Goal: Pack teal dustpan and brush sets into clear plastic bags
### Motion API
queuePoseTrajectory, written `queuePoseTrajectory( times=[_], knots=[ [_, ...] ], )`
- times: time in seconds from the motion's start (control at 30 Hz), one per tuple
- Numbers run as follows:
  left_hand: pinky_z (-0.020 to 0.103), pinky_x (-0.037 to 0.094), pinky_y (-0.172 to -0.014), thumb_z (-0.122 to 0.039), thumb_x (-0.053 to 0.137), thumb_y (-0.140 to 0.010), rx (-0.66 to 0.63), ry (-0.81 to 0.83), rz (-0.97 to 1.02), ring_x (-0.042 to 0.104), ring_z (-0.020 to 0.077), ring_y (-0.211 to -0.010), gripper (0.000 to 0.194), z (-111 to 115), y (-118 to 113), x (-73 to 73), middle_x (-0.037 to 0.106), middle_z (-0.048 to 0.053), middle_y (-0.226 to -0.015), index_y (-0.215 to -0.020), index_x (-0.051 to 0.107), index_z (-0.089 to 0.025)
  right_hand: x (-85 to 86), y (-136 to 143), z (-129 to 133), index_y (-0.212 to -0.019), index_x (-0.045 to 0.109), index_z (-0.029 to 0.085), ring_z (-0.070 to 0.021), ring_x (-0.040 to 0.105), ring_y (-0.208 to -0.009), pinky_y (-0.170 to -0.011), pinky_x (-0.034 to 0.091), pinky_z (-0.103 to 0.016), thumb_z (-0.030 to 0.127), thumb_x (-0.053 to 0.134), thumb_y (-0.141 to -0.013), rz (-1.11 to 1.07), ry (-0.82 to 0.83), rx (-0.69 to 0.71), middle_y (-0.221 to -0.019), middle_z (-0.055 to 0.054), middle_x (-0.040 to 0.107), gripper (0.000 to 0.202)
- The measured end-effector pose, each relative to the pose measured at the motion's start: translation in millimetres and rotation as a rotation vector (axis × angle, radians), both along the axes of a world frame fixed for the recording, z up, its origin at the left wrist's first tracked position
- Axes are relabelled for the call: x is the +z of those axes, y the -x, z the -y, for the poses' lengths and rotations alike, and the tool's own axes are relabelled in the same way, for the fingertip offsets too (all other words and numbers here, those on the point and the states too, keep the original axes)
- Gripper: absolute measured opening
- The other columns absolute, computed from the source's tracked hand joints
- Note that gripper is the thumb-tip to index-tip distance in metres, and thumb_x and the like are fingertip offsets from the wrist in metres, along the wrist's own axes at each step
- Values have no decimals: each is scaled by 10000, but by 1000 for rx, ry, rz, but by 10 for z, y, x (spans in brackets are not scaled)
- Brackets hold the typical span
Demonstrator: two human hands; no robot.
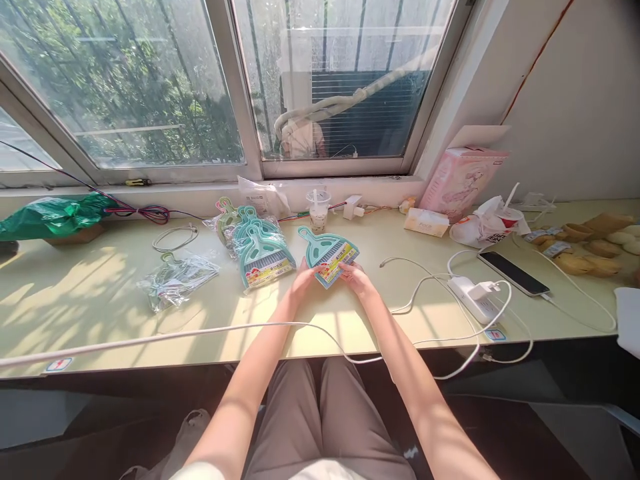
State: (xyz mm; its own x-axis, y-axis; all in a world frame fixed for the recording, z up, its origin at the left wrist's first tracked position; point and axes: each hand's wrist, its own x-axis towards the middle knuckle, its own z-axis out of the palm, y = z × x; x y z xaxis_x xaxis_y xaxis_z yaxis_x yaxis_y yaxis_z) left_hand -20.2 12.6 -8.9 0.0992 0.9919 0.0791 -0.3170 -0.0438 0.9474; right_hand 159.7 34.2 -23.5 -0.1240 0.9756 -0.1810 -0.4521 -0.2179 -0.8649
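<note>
Between my two hands is a teal mini dustpan and brush set [320,248] with a yellow printed label along its lower edge. My left hand [303,279] grips its left lower side, and my right hand [356,277] pinches the label's right side. The handle points away from me, up and to the left. Just left of it lies a stack of similar teal dustpan sets [263,250] in clear plastic. A green and pink wrapped set [227,220] leans behind that stack. Farther left, clear plastic packaging [177,279] lies crumpled.
A cup with a straw [319,208] stands behind the dustpan. To the right are a power strip [473,298], a phone [513,273], a pink box [463,180] and several yellow-brown items [590,243]. A white cable [200,330] crosses the table's front. A green bag [60,217] lies far left.
</note>
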Motion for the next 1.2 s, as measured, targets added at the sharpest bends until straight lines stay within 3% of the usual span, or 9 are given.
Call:
queuePoseTrajectory(
  times=[0.2, 0.33, 0.43, 0.53, 0.67, 0.8, 1.0, 1.07, 1.2],
  knots=[
    [546, 399, -1148, -405, 726, -899, 45, -15, 29, 525, 358, -1367, 631, 96, -161, 18, 600, 131, -1408, -1457, 482, -243, -62, -85, -51, -929, 654, 208, -256, 761, -1014, -958, 616, -400, 245, 838, -680, 69, -76, -77, -990, -62, 792, 312],
    [465, 287, -1231, -303, 615, -978, 441, -376, -269, 358, 329, -1498, 514, 389, 15, 154, 373, 174, -1611, -1464, 489, -188, -135, -159, -126, -931, 649, 215, -275, 756, -1032, -930, 629, -422, 281, 872, -638, 99, -140, -104, -998, -62, 792, 374],
    [470, 209, -1273, -238, 547, -985, 839, -455, -589, 295, 313, -1533, 407, 662, 576, 275, 394, 132, -1604, -1392, 562, -220, -179, -199, -153, -899, 646, 221, -273, 751, -1039, -902, 641, -415, 259, 892, -604, 61, -122, -130, -986, -57, 792, 385],
    [517, 169, -1283, -176, 503, -964, 1114, -183, -984, 241, 298, -1559, 429, 822, 1445, 309, 406, 137, -1601, -1387, 561, -213, -209, -213, -137, -901, 658, 220, -250, 735, -1087, -915, 636, -370, 216, 901, -598, 11, -117, -148, -1029, -58, 788, 389],
    [594, 28, -1276, -182, 595, -915, 979, 93, -1437, 299, 353, -1528, 490, 958, 2499, 180, 470, 217, -1555, -1399, 560, -116, -234, -206, -114, -913, 673, 199, -258, 723, -1118, -961, 623, -387, 163, 888, -639, 9, -104, -149, -1066, -86, 780, 351],
    [536, 135, -1271, -189, 469, -987, 901, 138, -1513, 553, 295, -1330, 331, 1224, 2970, 105, 675, 181, -1333, -1219, 701, -146, -251, -203, -123, -912, 680, 198, -245, 736, -1081, -968, 625, -388, 121, 860, -664, 7, -66, -162, -1043, -80, 783, 316],
    [434, 396, -1157, -305, 320, -1063, 1323, -276, -1103, 615, 253, -1259, 444, 1343, 2901, 451, 705, 131, -1296, -1305, 676, -195, -264, -196, -148, -923, 690, 195, -224, 751, -1020, -904, 649, -344, 89, 833, -660, -33, -42, -176, -1030, -70, 791, 318],
    [415, 397, -1163, -295, 354, -1052, 1261, -454, -1032, 629, 235, -1230, 417, 1200, 2692, 609, 719, 86, -1269, -1282, 695, -227, -258, -192, -144, -927, 694, 190, -210, 753, -1012, -895, 644, -308, 86, 824, -663, -46, -32, -181, -1046, -73, 790, 312],
    [406, 436, -1147, -191, 378, -1010, 888, -701, -1051, 629, 219, -1241, 428, 775, 2017, 764, 722, 45, -1264, -1240, 732, -264, -218, -197, -130, -929, 689, 203, -189, 754, -1009, -899, 634, -284, 77, 795, -683, -89, -19, -217, -1026, -51, 793, 296]
  ],
)
